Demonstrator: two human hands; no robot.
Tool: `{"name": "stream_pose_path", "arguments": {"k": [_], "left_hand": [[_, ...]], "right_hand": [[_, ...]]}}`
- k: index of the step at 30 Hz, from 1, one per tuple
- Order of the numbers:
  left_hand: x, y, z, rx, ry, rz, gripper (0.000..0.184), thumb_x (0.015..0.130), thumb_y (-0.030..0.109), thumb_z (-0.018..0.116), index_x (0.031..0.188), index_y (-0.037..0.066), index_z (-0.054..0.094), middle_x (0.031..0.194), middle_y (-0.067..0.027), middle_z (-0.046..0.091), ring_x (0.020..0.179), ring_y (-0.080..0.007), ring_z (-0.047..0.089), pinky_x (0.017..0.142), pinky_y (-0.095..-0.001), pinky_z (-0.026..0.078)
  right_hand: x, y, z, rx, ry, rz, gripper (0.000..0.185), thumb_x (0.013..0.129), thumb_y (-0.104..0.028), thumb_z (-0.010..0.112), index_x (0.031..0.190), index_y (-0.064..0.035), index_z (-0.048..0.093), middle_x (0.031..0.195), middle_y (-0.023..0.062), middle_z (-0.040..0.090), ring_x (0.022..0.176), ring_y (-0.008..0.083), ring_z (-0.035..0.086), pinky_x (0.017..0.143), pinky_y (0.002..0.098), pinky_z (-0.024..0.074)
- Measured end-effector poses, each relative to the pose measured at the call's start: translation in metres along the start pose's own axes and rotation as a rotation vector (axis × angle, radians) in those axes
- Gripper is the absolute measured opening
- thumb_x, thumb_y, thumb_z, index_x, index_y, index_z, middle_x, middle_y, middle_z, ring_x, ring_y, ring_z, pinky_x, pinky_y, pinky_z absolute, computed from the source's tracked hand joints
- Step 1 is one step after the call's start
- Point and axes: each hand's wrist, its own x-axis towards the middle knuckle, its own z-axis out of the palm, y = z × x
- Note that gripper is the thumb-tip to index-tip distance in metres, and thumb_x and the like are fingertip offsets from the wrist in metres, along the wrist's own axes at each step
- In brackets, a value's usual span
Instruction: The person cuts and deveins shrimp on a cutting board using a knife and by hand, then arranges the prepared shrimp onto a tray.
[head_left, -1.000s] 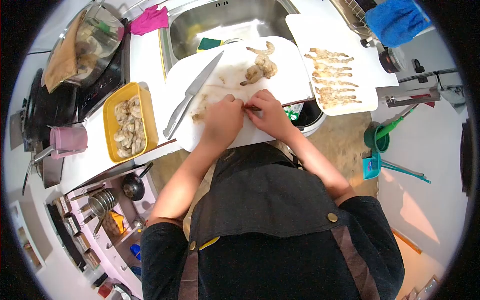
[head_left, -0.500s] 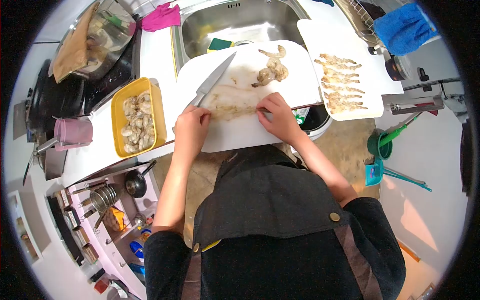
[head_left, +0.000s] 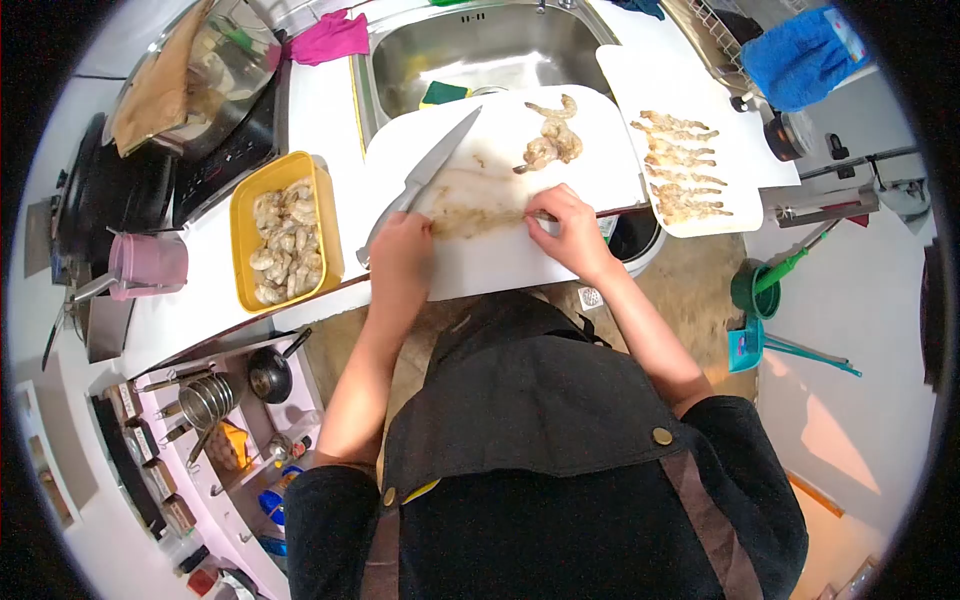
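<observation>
Both my hands are at the near part of the white cutting board. My left hand is closed beside the knife's handle, slightly blurred, and what its fingertips hold is hidden. My right hand has thumb and fingers pinched together at the board's right side; anything in the pinch is too small to make out. A brownish wet streak runs across the board between them. The knife lies slantwise, blade pointing toward the sink. Several peeled shrimp lie at the board's far right.
On the left stands a yellow container of shrimp. Straightened shrimp lie in a row on a white tray to the right. Beyond the board is a steel sink with a sponge. A pink jug stands far left.
The view has shifted slightly. My left hand has moved a little down and toward the board's middle; my right hand stays pinched, slightly further right. Knife and shrimp lie as before.
</observation>
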Motion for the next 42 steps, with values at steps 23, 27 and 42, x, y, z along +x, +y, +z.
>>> {"name": "stream_pose_path", "arguments": {"k": [23,27,42], "left_hand": [[0.055,0.011,-0.013,-1.558,-0.619,-0.339,0.040,0.100,0.028,0.050,0.125,-0.003,0.057,0.100,-0.0083,0.065,0.089,-0.0161,0.062,0.081,-0.0322,0.051],[0.090,0.065,0.015,-1.318,-0.563,-0.306,0.036,0.094,0.015,0.061,0.124,-0.005,0.058,0.095,-0.0060,0.065,0.082,-0.0109,0.060,0.075,-0.0245,0.051],[0.209,0.237,0.190,-0.090,-0.048,0.165,0.016,0.081,0.010,0.064,0.092,0.004,0.073,0.085,-0.0143,0.069,0.073,-0.0300,0.067,0.068,-0.0379,0.054]], "right_hand": [[0.115,-0.071,-0.074,0.168,-0.143,-0.073,0.009,0.079,-0.005,0.068,0.087,-0.0010,0.065,0.082,0.0072,0.066,0.080,0.0162,0.062,0.078,0.0288,0.0506],[0.099,0.000,-0.135,0.161,-0.043,0.043,0.007,0.081,-0.003,0.066,0.088,-0.0015,0.066,0.082,0.0028,0.066,0.082,0.0097,0.058,0.079,0.0259,0.0470],[0.083,0.249,-0.256,-0.209,-0.134,0.240,0.007,0.077,-0.004,0.064,0.084,-0.0036,0.066,0.076,0.0105,0.061,0.079,0.0219,0.058,0.072,0.0332,0.0471]]}}
